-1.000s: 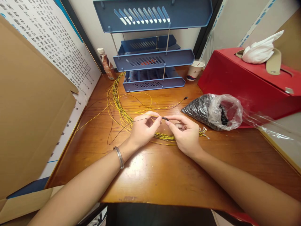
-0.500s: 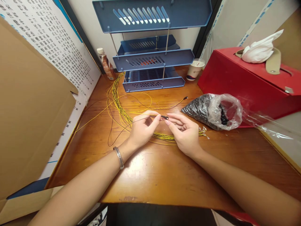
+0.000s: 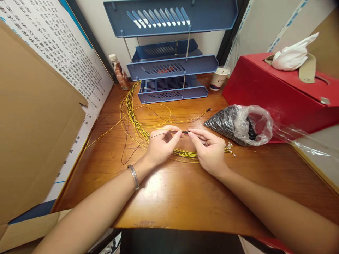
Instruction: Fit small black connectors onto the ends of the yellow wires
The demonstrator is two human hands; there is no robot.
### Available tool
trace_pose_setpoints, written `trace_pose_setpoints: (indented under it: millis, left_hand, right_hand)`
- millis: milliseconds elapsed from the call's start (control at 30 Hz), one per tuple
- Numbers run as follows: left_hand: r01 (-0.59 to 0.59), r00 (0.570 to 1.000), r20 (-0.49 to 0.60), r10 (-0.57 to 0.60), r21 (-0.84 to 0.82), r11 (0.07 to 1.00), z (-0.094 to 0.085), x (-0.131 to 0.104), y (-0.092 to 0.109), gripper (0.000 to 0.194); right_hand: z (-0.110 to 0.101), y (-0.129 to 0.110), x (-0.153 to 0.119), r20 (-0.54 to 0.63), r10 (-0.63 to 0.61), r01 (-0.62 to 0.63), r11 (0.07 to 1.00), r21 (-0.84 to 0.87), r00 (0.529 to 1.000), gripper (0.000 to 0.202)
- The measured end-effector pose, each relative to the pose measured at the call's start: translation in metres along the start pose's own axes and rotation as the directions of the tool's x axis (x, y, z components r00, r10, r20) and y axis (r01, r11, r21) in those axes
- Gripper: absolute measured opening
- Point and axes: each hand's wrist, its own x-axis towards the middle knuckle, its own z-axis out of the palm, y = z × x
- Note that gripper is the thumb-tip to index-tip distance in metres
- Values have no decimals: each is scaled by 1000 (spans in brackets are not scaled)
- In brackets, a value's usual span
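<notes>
My left hand [image 3: 162, 145] is closed, thumb and forefinger pinching the thin yellow and dark wires [image 3: 173, 131] just behind a small black connector [image 3: 185, 132]. The connector's other end is pinched between the thumb and forefinger of my right hand [image 3: 211, 151], so its tip is hidden. Beneath both hands a curved bundle of yellow and dark wires [image 3: 134, 120] lies on the table. Small pale terminals [image 3: 230, 148] show at the bundle's right end. Beyond my right hand, one wire ends in another black connector [image 3: 209, 109].
An open clear bag [image 3: 230, 121] of small black parts lies at the right. Behind it stands a red box [image 3: 251, 84] with tissue. A blue tiered rack [image 3: 173, 95], a bottle [image 3: 121, 76] and a paper cup [image 3: 219, 78] stand at the back. Cardboard [image 3: 34, 116] borders the left.
The fingertips of my right hand have shifted slightly and now cover the connector's end, whose opening showed before. My left hand has barely moved.
</notes>
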Motion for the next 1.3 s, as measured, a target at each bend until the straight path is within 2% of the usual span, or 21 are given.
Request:
trace_pose_setpoints:
  millis: [433,1300]
  left_hand:
    - [6,1000,-11,-6,-12,1000,1,0,0,17]
    - [7,1000,20,-7,-8,1000,1,0,1,16]
  right_hand:
    - [-2,0,-1,20,21,-21,1000,-1,1000,25]
    - [-3,2,0,30,-24,24,1000,-1,999,20]
